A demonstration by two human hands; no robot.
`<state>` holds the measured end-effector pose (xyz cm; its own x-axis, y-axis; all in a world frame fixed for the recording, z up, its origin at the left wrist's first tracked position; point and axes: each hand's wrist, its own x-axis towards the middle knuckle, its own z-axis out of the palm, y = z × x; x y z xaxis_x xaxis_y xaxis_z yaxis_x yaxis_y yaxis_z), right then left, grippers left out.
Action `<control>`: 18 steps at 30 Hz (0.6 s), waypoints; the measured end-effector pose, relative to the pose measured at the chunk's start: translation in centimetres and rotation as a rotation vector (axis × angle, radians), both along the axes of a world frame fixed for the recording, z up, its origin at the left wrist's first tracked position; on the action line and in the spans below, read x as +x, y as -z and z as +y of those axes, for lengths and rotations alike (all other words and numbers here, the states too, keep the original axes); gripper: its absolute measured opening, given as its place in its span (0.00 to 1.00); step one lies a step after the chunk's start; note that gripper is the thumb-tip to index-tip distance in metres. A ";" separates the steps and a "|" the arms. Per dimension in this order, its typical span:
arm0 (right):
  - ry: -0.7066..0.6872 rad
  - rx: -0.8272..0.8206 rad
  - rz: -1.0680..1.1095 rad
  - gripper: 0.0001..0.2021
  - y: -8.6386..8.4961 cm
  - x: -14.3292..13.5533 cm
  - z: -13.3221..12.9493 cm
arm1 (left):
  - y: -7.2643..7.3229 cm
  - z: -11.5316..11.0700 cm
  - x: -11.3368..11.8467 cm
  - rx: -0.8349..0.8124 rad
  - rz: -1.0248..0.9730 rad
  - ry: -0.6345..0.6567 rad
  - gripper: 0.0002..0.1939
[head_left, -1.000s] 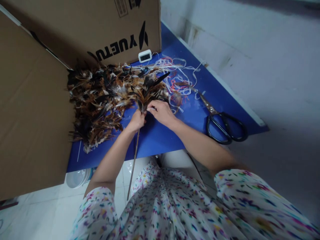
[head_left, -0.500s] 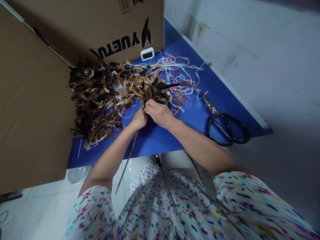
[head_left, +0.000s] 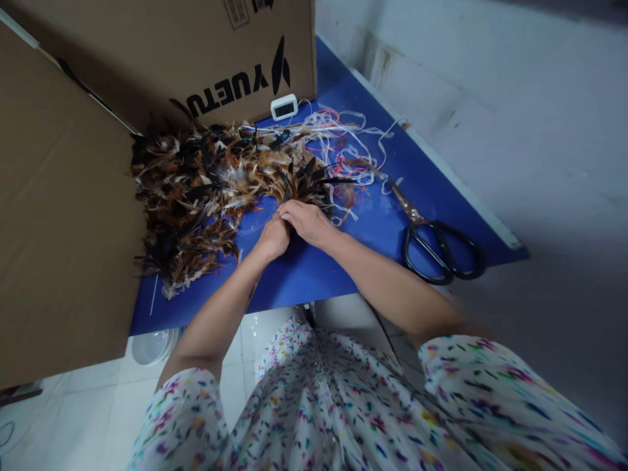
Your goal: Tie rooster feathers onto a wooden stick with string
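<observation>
My left hand [head_left: 275, 237] is closed around the lower end of a feather bundle [head_left: 305, 182], with part of a thin stick showing below it beside my forearm. Touching it from the right, my right hand [head_left: 305, 221] has its fingers bent and pinched at the base of the same bundle. Dark and brown feathers fan out beyond both hands. A large heap of brown, black and white feathers [head_left: 196, 190] lies on the blue table [head_left: 314, 278] to the left. What exactly sits between the fingertips is hidden.
Black-handled scissors [head_left: 415, 216] lie at the right. Tangled white and pink strings [head_left: 366, 147] lie behind the hands, near a small white digital device [head_left: 284, 108]. Cardboard [head_left: 220, 59] stands behind and at the left; a wall [head_left: 490, 118] borders the right.
The stick below my left hand has swung in towards my forearm and shows less. The dark feather tips have shifted slightly downwards. Both hands stay together, and the whole view has shifted a little.
</observation>
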<state>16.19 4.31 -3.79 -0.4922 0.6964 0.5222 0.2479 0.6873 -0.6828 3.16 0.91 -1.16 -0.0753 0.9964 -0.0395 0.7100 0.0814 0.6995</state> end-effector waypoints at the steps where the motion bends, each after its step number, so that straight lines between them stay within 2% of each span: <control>1: -0.010 0.018 0.017 0.10 0.2 0.0 0.2 | 0.1 -0.1 0.1 0.000 0.023 -0.002 0.07; 3: -0.004 0.020 0.064 0.10 0.5 -0.1 0.4 | 0.0 -0.3 0.4 -0.012 0.101 0.014 0.04; 7: 0.037 -0.019 0.076 0.08 0.6 -0.2 0.5 | -0.6 -0.5 0.8 -0.117 0.363 0.094 0.15; 9: 0.051 -0.046 0.066 0.08 0.7 -0.2 0.5 | -1.1 -0.4 0.8 -0.153 0.406 0.121 0.16; 11: 0.057 -0.068 0.058 0.08 0.7 -0.2 0.5 | -1.6 -0.3 0.5 -0.213 0.322 0.133 0.14; 16: 0.040 -0.102 0.045 0.07 0.5 0.0 0.4 | -2.8 0.4 -0.8 -0.452 -0.185 0.065 0.06; 18: 0.043 -0.112 0.033 0.07 0.4 0.1 0.4 | -3.2 0.8 -1.4 -0.491 -0.294 0.058 0.06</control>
<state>16.30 4.68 -4.17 -0.4444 0.7715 0.4552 0.2516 0.5952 -0.7631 1.73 1.67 2.06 0.0633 0.8580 -0.5097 0.5046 0.4132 0.7580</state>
